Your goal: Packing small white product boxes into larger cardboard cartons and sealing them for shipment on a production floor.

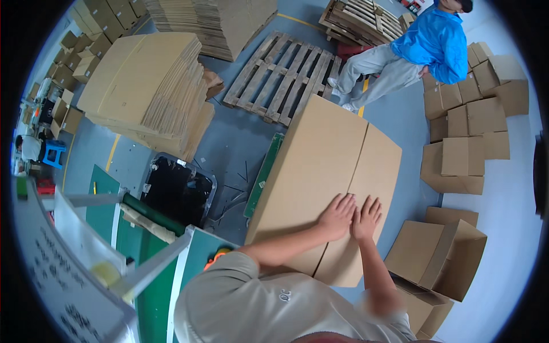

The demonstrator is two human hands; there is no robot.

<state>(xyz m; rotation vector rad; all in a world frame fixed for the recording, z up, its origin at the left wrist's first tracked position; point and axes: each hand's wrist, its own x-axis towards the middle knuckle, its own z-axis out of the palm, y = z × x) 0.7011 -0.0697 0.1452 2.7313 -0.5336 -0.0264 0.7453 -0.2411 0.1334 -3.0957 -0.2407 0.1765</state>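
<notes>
Both hands (350,217) flat on brown carton (320,171)

The large cardboard box (320,171) under the hands was plain tan-brown, without print on its top. The person's shirt (274,308) was pale grey-beige. The table (146,257) beside it was dark green with pale grey edging. A bin (177,191) on the grey-blue floor (240,143) looked black inside. The wooden pallet (283,74) was weathered grey-brown. A nearby person's jacket (437,46) was bright blue, the trousers (377,68) light grey. The stacked flat cardboard (148,86) was tan, and a small stool (54,153), perhaps plastic, was blue.
</notes>
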